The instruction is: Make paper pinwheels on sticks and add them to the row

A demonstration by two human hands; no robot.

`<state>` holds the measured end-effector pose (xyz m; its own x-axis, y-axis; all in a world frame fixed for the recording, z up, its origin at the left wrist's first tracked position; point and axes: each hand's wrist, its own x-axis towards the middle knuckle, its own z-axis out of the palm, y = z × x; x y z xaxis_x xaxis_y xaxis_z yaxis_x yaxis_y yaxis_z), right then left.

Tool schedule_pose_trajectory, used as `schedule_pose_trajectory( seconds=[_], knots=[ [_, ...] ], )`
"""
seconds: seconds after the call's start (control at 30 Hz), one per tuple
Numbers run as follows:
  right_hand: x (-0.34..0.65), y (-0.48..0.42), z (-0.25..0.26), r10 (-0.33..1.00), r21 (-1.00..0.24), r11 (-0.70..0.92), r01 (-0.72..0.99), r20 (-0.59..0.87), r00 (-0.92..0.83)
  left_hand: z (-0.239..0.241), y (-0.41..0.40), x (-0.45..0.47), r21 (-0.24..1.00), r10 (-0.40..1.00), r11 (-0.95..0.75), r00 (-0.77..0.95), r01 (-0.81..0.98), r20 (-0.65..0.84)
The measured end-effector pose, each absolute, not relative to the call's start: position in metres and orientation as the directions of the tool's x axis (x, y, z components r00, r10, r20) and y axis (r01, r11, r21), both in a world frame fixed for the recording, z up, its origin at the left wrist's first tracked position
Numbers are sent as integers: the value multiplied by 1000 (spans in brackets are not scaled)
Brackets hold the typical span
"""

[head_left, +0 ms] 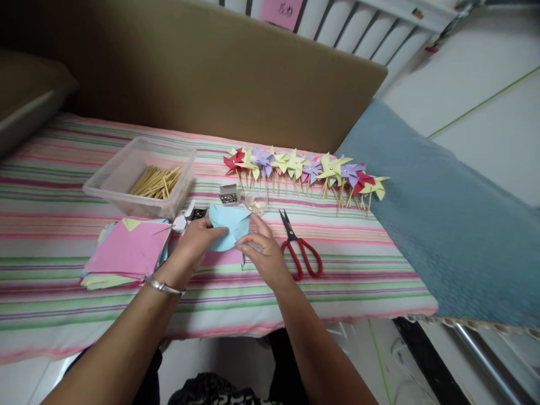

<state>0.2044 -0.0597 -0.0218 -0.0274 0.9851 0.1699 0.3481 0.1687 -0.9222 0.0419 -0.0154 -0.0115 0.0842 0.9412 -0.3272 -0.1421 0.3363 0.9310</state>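
Note:
A light blue paper square (pixel 230 224) is held just above the striped cloth (pixel 63 264), partly folded. My left hand (pixel 194 242) pinches its left side, fingers closed on the paper. My right hand (pixel 261 250) grips its lower right edge between thumb and fingers. A silver bracelet (pixel 163 287) circles my left wrist. Under the hands lies a pink paper piece (pixel 221 257).
A stack of coloured paper (pixel 126 253), pink on top, lies to the left. Behind it stands a clear box of wooden sticks (pixel 141 174). Red-handled scissors (pixel 300 250) lie to the right. A row of finished pinwheels (pixel 304 169), a small glass dish (pixel 256 201) and a pin box (pixel 230 194) sit beyond.

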Motion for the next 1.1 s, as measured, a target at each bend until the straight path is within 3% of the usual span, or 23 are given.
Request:
schedule_pose_trajectory(
  seconds=[0.27, 0.57, 1.1],
  knots=[
    [199, -58, -24, 962, -883, 206, 422, 262, 80, -19, -19, 47, 933, 932, 347, 145, -92, -332],
    [195, -60, -17, 926, -744, 283, 605, 375, 29, -17, -22, 51, 929, 928, 356, 158, -100, -338],
    [194, -58, -22, 938, -774, 216, 595, 334, 93, -17, -22, 51, 913, 909, 382, 234, -140, -345]
  ],
)
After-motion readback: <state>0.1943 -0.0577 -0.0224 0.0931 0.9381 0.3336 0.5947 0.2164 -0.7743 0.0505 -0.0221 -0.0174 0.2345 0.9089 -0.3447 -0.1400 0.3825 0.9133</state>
